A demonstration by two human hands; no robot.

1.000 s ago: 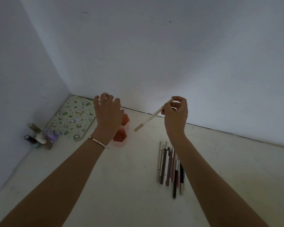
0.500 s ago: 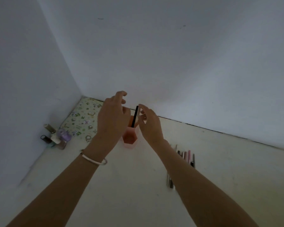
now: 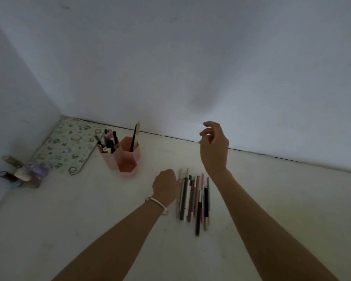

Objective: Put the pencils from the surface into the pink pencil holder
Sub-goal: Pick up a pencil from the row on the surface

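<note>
The pink pencil holder (image 3: 128,159) stands left of centre on the pale surface, made of joined hexagonal cups. Several pencils fill its back-left cup, and a black pencil with a cream one (image 3: 135,135) leans in the tall cup. A row of several pencils (image 3: 194,197) lies flat on the surface. My left hand (image 3: 165,186), with a bracelet at the wrist, is down at the row's left edge, fingers curled and hidden; whether it grips a pencil cannot be seen. My right hand (image 3: 214,147) hovers above the row's far end, fingers loosely apart and empty.
A floral patterned pouch (image 3: 69,147) lies in the back-left corner. A cluster of small bottles (image 3: 22,173) stands by the left wall. White walls close off the back and left of the surface (image 3: 89,209).
The cream pencil left my right hand and now stands in the holder. My right hand drew back to the right, empty. My left hand left the holder and dropped to the pencil row.
</note>
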